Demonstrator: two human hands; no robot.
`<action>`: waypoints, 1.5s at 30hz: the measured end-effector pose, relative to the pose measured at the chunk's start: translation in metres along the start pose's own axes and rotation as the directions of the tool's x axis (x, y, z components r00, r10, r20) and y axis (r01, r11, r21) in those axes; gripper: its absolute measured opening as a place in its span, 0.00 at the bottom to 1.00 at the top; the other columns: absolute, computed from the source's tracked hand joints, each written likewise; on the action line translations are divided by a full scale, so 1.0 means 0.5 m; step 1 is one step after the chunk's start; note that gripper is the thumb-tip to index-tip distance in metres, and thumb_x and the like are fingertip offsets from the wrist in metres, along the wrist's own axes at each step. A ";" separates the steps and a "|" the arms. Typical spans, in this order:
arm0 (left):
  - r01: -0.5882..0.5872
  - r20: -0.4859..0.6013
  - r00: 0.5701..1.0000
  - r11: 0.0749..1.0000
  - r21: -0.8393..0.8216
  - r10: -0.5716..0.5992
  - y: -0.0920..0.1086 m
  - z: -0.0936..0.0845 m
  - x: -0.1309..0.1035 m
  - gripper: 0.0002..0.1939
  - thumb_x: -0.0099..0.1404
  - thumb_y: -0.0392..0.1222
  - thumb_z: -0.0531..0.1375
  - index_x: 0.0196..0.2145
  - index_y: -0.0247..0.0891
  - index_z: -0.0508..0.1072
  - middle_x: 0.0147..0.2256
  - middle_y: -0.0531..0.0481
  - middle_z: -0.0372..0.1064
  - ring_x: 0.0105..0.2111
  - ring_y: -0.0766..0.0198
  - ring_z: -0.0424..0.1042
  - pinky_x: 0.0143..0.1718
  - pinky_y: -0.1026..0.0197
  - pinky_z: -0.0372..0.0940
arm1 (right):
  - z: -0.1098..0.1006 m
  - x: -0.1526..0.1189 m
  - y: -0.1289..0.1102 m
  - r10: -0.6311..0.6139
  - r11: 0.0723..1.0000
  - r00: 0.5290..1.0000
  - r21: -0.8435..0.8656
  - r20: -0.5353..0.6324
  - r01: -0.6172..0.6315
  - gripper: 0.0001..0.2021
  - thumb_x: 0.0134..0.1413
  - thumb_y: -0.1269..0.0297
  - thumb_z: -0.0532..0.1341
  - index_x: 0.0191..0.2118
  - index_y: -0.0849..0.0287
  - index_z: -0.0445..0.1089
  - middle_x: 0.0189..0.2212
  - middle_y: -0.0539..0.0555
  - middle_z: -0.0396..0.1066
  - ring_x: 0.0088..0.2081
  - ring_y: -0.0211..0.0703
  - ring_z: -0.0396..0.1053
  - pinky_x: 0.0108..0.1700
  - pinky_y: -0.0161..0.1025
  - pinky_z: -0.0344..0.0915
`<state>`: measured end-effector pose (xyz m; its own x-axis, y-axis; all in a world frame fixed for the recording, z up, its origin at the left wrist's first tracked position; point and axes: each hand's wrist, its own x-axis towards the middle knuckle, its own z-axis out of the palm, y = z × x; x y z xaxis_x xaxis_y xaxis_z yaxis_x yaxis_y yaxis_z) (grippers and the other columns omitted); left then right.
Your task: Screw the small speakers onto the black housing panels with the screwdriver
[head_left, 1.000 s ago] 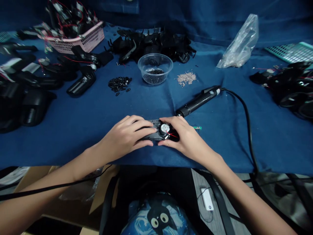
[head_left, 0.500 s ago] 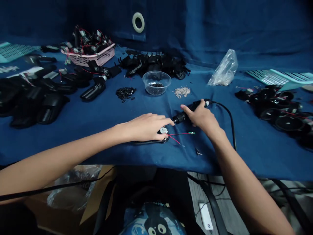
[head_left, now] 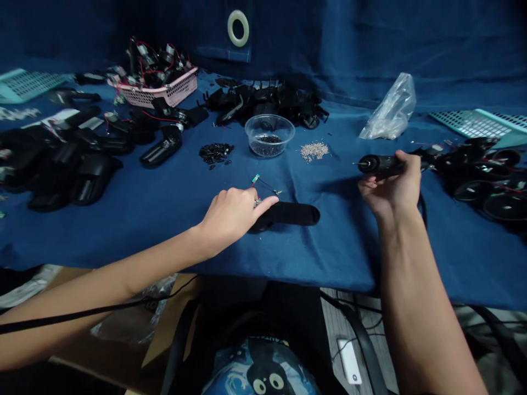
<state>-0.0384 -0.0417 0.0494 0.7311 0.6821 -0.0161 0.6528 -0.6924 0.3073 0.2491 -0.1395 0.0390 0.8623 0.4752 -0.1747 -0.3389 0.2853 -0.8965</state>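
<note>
My left hand [head_left: 236, 214] is closed on one end of a black plastic housing [head_left: 298, 214], which lies near the front of the blue cloth with its long part pointing right. Thin wires with a small green board [head_left: 256, 179] stick out beyond my fingers. Raised at the right, my right hand [head_left: 393, 186] grips a black electric screwdriver [head_left: 381, 164], its bit pointing left. A clear bowl [head_left: 269, 136] of small dark parts stands between a pile of black pieces [head_left: 216, 153] and a pile of silver screws [head_left: 314, 151].
Black housings [head_left: 93, 178] lie at the left beside a pink basket [head_left: 177, 93] of wired parts. Black parts [head_left: 267, 101] are heaped behind the bowl. A plastic bag [head_left: 391, 112], a teal basket [head_left: 469, 123] and round black parts [head_left: 506, 186] are at the right.
The screwdriver has moved right and up in my right hand. The housing's long part now points right instead of left, and the green board has shifted to the far side of my left hand.
</note>
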 end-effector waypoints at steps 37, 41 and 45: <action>-0.437 0.152 0.887 0.899 -0.030 0.436 -0.030 -0.020 0.077 0.33 0.59 0.61 0.61 0.56 0.37 0.65 0.48 0.43 0.67 0.43 0.55 0.72 0.41 0.59 0.65 | 0.062 -0.052 0.006 -0.059 0.997 0.993 0.063 0.098 0.053 0.12 0.51 0.58 0.60 0.29 0.58 0.57 0.21 0.46 0.56 0.18 0.29 0.53 0.16 0.29 0.48; -0.440 -0.173 0.883 0.898 0.024 0.437 -0.034 -0.084 0.189 0.23 0.68 0.57 0.53 0.46 0.34 0.71 0.42 0.44 0.72 0.42 0.59 0.70 0.46 0.58 0.61 | 0.111 -0.036 -0.025 -0.126 0.979 0.989 0.172 0.073 0.112 0.11 0.55 0.54 0.55 0.32 0.57 0.58 0.25 0.47 0.59 0.20 0.31 0.57 0.16 0.29 0.49; -0.389 0.012 0.920 0.908 0.159 0.392 -0.042 -0.115 0.374 0.13 0.64 0.44 0.58 0.40 0.33 0.75 0.39 0.43 0.73 0.39 0.60 0.69 0.43 0.59 0.58 | 0.151 -0.028 -0.028 -0.186 0.954 0.983 0.238 0.002 0.180 0.10 0.57 0.56 0.53 0.31 0.57 0.57 0.24 0.48 0.59 0.21 0.32 0.59 0.17 0.30 0.52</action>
<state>0.0731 0.1138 0.0946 0.9307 0.3534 0.0944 0.3399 -0.9309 0.1337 0.2133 -0.0872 0.0846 0.9095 0.4157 -0.0041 -0.2578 0.5561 -0.7902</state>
